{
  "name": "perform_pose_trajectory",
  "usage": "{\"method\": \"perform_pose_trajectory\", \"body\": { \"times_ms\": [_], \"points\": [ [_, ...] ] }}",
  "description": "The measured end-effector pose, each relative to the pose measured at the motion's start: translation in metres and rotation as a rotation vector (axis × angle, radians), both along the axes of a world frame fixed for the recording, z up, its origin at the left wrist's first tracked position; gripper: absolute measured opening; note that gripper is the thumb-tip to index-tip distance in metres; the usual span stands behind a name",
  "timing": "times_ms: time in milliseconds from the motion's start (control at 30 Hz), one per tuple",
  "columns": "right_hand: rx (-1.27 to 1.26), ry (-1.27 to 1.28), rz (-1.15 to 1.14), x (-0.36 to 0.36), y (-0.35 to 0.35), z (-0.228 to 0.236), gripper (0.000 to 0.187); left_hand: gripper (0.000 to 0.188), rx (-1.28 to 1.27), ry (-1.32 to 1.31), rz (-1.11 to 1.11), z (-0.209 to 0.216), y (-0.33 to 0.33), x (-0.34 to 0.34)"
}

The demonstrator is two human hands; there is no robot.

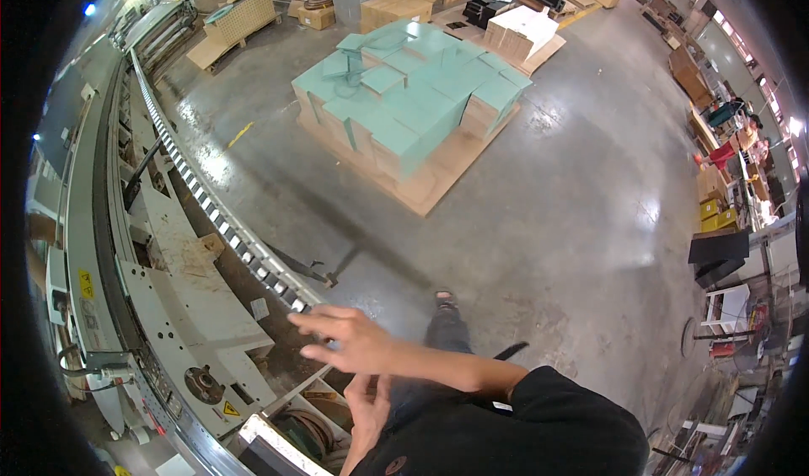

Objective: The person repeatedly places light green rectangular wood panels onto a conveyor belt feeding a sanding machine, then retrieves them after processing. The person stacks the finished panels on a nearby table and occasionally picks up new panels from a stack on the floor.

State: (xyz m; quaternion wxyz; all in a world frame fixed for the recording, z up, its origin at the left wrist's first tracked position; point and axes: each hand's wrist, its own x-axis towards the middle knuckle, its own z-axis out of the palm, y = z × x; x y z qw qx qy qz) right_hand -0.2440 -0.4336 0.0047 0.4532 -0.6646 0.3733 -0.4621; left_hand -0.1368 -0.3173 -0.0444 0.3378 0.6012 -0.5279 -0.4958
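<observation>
My right hand reaches across to the left, its thumb and fingers apart and nothing visible between them. Its fingertips are near the close end of a long rail of black and white rollers; I cannot tell whether they touch it. Below the right wrist is my left hand, fingers pointing up and partly apart, some tips hidden by the right forearm. No object shows in it. Alongside the rail runs a long grey machine with a dark track and yellow warning labels.
Ahead, stacks of green-topped panels lie on a brown base board. Cardboard boxes and a white stack stand behind. A coiled hose sits by the machine near me. Workbenches and other people are at far right.
</observation>
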Motion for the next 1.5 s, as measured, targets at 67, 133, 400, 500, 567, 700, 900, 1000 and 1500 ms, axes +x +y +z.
{"method": "perform_pose_trajectory", "body": {
  "times_ms": [67, 133, 400, 500, 567, 700, 900, 1000, 1500],
  "points": [
    [-0.002, 0.027, -0.065, -0.052, -0.008, -0.028, 0.051, 0.019, 0.128, 0.106, 0.014, -0.026, -0.012, -0.029],
    [0.097, 0.020, -0.106, -0.106, -0.015, -0.062, 0.048, 0.025, 0.194, 0.206, 0.046, -0.062, -0.034, -0.055],
    [0.553, 0.251, -0.304, -0.306, -0.059, -0.176, 0.050, 0.044, 0.542, 0.374, 0.343, -0.138, -0.155, -0.174],
    [0.567, 0.271, -0.341, -0.340, -0.084, -0.217, 0.052, 0.051, 0.606, 0.362, 0.386, -0.149, -0.190, -0.196],
    [0.630, 0.234, -0.295, -0.351, -0.107, -0.228, 0.054, 0.050, 0.608, 0.344, 0.418, -0.164, -0.214, -0.203],
    [0.825, 0.281, -0.217, -0.366, -0.153, -0.261, 0.057, 0.046, 0.654, 0.322, 0.517, -0.185, -0.282, -0.220],
    [1.069, 0.233, -0.251, -0.382, -0.236, -0.320, 0.062, 0.046, 0.751, 0.317, 0.485, -0.274, -0.410, -0.222],
    [1.258, 0.101, -0.356, -0.387, -0.281, -0.327, 0.061, 0.042, 0.764, 0.265, 0.429, -0.298, -0.469, -0.231],
    [1.233, 0.150, -0.770, -0.649, -0.422, -0.481, 0.062, 0.030, 0.561, 0.035, 0.085, -0.453, -0.591, -0.469]
  ]
}}
